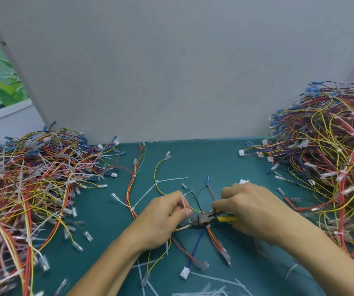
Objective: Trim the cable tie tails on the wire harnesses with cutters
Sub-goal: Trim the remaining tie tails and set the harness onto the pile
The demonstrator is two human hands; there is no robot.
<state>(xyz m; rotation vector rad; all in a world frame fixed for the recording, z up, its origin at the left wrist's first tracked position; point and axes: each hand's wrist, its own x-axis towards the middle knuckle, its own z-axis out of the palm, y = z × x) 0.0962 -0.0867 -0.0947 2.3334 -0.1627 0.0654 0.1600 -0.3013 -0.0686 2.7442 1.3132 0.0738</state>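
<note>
Open desk (203,159) showed along the back panel (171,71); the left heap (22,178) and the right heap (331,157) walled both sides, and loose harnesses (132,180) cluttered the middle lane.

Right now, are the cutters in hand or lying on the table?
In hand: the right hand grips the cutters by their yellow handles, head pointing at the left hand, which pinches a tie tail.

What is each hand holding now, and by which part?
The left hand pinches a white cable tie tail along its length, between thumb and fingers. The right hand holds the cutters by their yellow handles.
</note>
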